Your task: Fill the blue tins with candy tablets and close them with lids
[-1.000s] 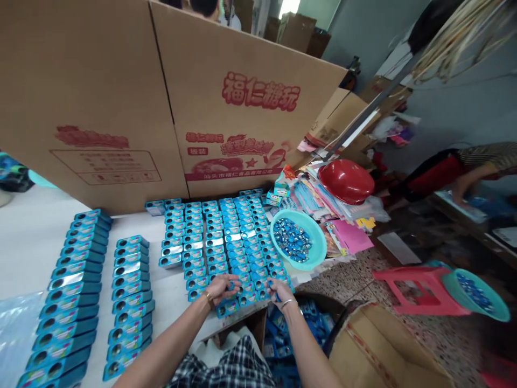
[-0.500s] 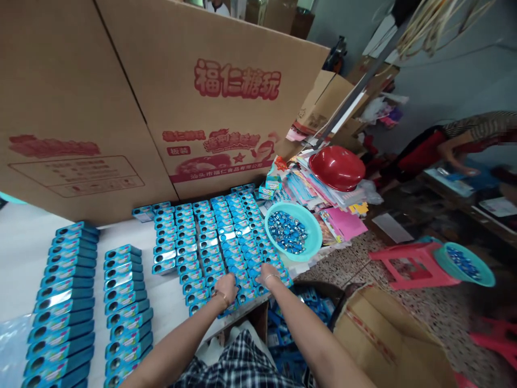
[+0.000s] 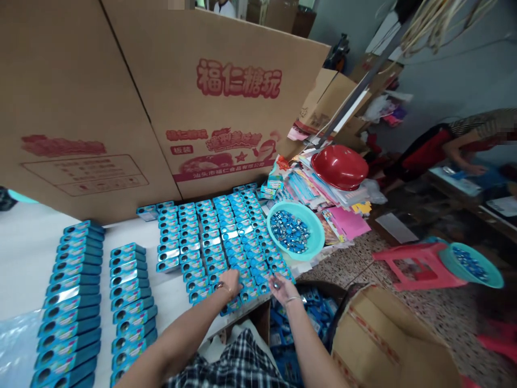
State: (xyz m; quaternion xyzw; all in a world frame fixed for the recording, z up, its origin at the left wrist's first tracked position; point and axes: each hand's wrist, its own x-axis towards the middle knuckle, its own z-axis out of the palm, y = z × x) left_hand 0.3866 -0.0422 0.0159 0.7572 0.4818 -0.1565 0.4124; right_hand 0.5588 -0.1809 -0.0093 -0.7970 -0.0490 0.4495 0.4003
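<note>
My left hand [image 3: 230, 283] is closed, fingers curled down over the front rows of small blue boxes [image 3: 213, 266], each with a round hole. What its fingertips hold, if anything, is hidden. My right hand [image 3: 284, 290] is turned partly palm up at the table's front edge, its fingers curled around a small shiny piece [image 3: 276, 285]. Just beyond it stands a turquoise bowl [image 3: 315, 221] with many small blue and silver pieces [image 3: 289, 230] in it.
Two more columns of blue boxes [image 3: 72, 291] stand at left. Cardboard [image 3: 238, 118] walls the table's back. A red basin [image 3: 340, 166] rests on printed cards. Below right are a bin of blue boxes [image 3: 305, 318], an open carton [image 3: 388, 334] and a pink stool [image 3: 416, 264]; another person [image 3: 464, 145] works beyond.
My right hand has drawn slightly back toward the front edge and turned palm up, showing a shiny piece. My left hand stays over the boxes, shifted a little.
</note>
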